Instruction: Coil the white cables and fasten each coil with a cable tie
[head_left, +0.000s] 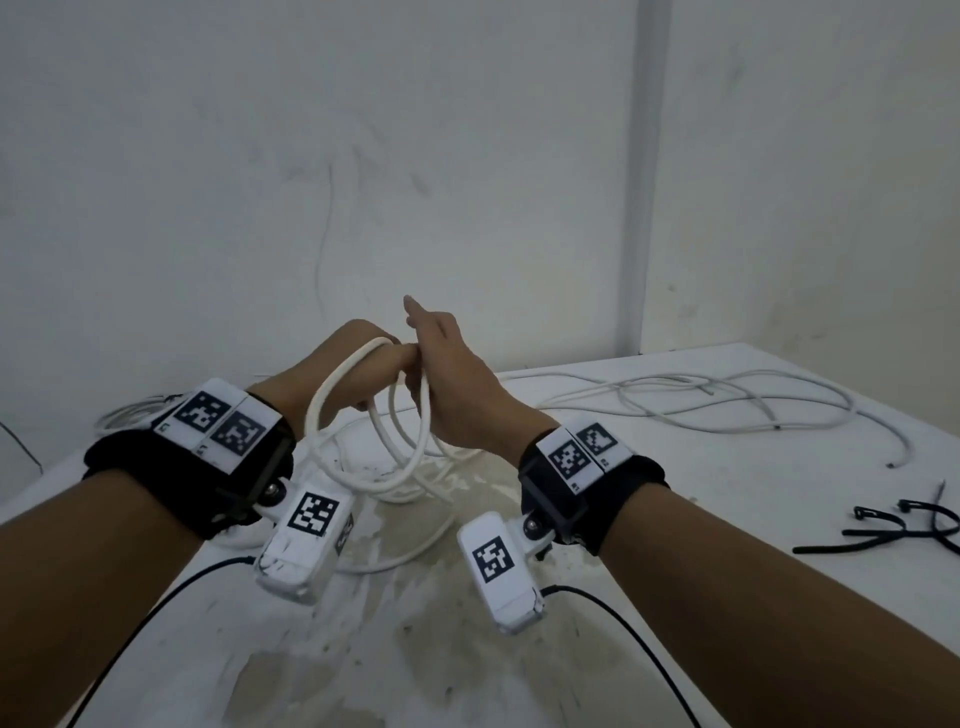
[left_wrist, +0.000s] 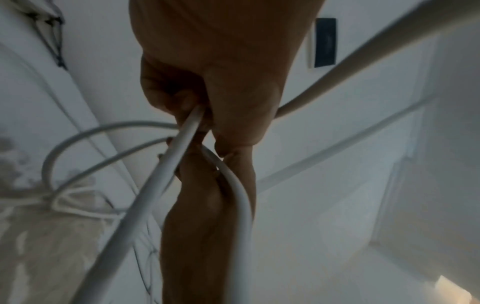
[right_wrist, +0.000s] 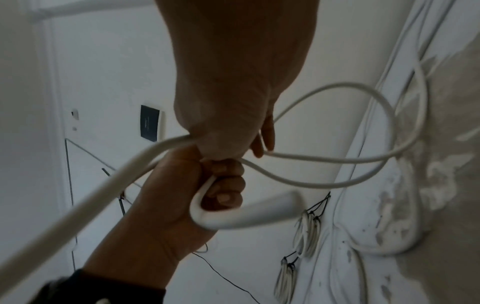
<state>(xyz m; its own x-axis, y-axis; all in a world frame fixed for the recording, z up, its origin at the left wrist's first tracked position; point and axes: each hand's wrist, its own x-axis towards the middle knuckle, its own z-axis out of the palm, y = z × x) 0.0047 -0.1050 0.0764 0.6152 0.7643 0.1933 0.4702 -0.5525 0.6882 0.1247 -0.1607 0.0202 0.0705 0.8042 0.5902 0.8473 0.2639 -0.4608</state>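
Note:
Both hands are raised above the white table (head_left: 727, 519), meeting at a white cable (head_left: 400, 486) whose loops hang down between my wrists. My left hand (head_left: 363, 358) is a fist round the top of the loops; the right wrist view shows its fingers (right_wrist: 226, 185) curled round the cable (right_wrist: 337, 156). My right hand (head_left: 452, 379) holds the same cable against the left fist, its index finger pointing up. In the left wrist view my left hand (left_wrist: 207, 82) grips the strands (left_wrist: 166, 164). The cable's tail runs down onto the table.
More loose white cable (head_left: 701, 382) sprawls across the table's far right. Black cable ties (head_left: 878, 535) lie at the right edge. Tied coils (head_left: 130, 415) sit at the far left, seen too in the right wrist view (right_wrist: 309, 232). A white wall stands behind.

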